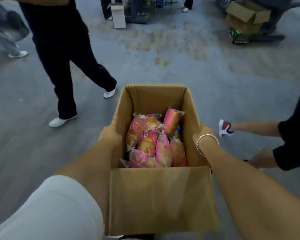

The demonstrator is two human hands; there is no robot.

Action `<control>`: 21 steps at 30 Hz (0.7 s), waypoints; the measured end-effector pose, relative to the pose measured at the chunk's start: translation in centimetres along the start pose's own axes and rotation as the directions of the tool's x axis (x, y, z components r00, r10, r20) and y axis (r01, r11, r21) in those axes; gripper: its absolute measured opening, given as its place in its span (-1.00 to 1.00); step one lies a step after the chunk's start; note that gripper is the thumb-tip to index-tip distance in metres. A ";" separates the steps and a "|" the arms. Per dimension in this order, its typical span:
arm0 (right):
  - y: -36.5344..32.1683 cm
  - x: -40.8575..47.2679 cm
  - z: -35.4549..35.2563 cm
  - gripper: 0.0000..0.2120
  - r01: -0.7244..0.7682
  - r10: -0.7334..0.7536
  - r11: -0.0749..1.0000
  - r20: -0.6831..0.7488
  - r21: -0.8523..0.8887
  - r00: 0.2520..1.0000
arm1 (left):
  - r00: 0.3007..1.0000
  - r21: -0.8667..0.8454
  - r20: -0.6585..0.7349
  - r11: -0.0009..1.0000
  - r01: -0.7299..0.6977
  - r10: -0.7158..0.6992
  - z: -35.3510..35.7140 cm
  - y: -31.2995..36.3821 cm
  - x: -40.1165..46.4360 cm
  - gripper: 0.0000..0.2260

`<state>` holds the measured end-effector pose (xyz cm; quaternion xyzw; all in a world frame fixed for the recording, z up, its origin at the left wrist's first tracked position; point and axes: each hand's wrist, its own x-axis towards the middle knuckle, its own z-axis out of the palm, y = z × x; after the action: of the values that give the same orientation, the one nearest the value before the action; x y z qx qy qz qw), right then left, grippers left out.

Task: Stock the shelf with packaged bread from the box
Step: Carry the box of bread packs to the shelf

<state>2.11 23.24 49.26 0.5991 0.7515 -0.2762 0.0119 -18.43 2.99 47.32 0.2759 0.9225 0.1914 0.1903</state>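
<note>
An open brown cardboard box (pixel 160 196) is held up in front of me above the floor. Inside lie several packaged breads (pixel 152 144) in pink and clear wrappers, piled loosely. My left hand (pixel 112 131) grips the box's left wall, fingers over the rim. My right hand (pixel 203 133), with a silver bracelet at the wrist, presses on the right wall. No shelf is in view.
A person in black trousers and white shoes (pixel 62 121) strides past at the left. Another person's leg and shoe (pixel 224 128) are close on the right. Open cardboard boxes (pixel 246 16) are stacked at the far right, and a white bin (pixel 118 15) stands farther back.
</note>
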 end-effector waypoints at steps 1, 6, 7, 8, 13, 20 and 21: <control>-0.6 0.6 -0.3 -0.67 0.006 -0.006 1.000 -0.013 -0.018 1.000 | 1.000 0.010 -0.012 1.000 -0.025 0.025 -0.5 0.5 1.2 -0.26; -3.8 5.5 -1.6 -0.66 -0.004 0.002 1.000 -0.053 -0.026 0.999 | 0.997 0.025 0.014 0.997 -0.071 0.071 -2.1 2.9 8.5 -0.25; -4.4 6.6 -1.9 -0.66 -0.004 0.003 1.000 -0.054 -0.024 0.999 | 0.998 0.025 0.041 0.998 -0.057 0.056 -2.3 3.7 10.0 -0.24; -4.9 7.8 -2.2 -0.66 -0.010 0.008 1.000 -0.051 -0.022 0.999 | 0.997 0.026 0.059 0.999 -0.042 0.041 -2.6 4.5 11.4 -0.24; -7.2 16.4 -4.3 -0.67 -0.012 0.013 1.000 -0.035 0.020 0.999 | 1.000 -0.043 0.021 0.999 -0.009 0.010 -2.3 9.6 19.0 -0.27; -11.9 28.6 -9.6 -0.67 0.058 -0.058 0.998 -0.049 -0.002 0.997 | 1.000 -0.081 -0.007 0.997 0.013 -0.013 -2.2 16.2 30.1 -0.23; -12.8 30.4 -10.3 -0.67 0.065 -0.065 0.998 -0.051 -0.011 0.997 | 1.000 -0.087 -0.007 0.996 0.021 -0.021 -2.5 17.1 31.8 -0.23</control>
<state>-14.89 53.19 52.54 0.5812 0.7718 -0.2575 -0.0135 -36.81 34.12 49.47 0.2568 0.9168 0.2306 0.2007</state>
